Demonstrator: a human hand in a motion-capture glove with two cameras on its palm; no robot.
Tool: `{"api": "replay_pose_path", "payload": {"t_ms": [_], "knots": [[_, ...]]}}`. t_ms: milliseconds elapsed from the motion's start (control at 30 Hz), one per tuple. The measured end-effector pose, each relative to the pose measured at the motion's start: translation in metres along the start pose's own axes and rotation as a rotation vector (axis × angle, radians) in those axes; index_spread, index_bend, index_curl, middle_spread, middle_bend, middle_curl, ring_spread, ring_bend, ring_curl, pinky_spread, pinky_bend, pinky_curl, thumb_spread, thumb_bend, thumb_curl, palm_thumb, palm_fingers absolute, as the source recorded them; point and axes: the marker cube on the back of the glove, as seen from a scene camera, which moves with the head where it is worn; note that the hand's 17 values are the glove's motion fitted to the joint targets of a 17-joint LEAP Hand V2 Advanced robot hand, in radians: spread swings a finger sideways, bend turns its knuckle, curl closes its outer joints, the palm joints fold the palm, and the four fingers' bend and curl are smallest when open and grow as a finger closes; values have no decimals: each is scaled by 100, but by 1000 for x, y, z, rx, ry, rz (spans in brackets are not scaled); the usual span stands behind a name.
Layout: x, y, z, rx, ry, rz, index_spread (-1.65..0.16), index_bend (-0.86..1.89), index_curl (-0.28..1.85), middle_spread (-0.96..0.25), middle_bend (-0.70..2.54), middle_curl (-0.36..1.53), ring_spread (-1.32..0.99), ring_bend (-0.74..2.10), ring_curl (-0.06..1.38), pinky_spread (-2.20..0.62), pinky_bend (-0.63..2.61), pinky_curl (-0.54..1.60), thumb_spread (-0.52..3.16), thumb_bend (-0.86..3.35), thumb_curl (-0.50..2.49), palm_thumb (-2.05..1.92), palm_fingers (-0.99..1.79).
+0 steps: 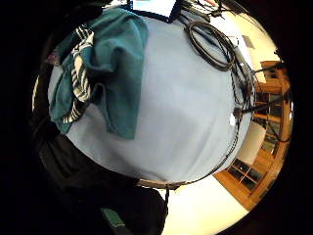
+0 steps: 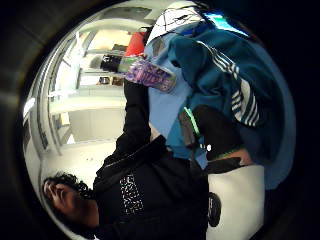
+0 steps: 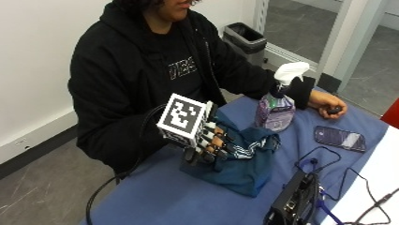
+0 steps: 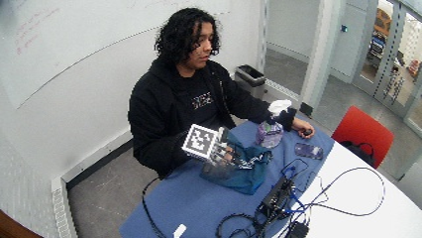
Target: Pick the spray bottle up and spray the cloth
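1. The gloved right hand [image 3: 209,143] hangs over the near edge of the teal cloth [image 3: 246,159], fingers pointing down and only slightly bent, holding nothing. Whether the fingertips touch the cloth cannot be told.
2. The bare left hand [image 3: 327,104] rests on the tabletop [image 3: 162,197] on the far side of the spray bottle, curled round a small dark object that is too small to identify.
3. The spray bottle [image 3: 277,105] stands upright on the tabletop just beyond the cloth, long axis vertical, white trigger head on top.
4. From the gloved hand, the bottle lies across the cloth and towards the person's left. The cloth sits between the two.
5. The bare hand is nearer the bottle, but the work falls to the gloved hand, which is apart from it.
6. The coming move is probably a reach over the crumpled cloth to the bottle's neck, with care not to drag the fabric.
7. A phone [image 3: 340,138] lies flat past the bottle, clear of that path.
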Motion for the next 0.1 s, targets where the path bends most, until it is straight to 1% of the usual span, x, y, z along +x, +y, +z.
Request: {"api": "replay_pose_path", "payload": {"t_ms": [100], "knots": [[4,4,0,10,17,23,-29,15,33,4,14,36,6,20,33,22,32,37,120,-2,42,64,26]]}}
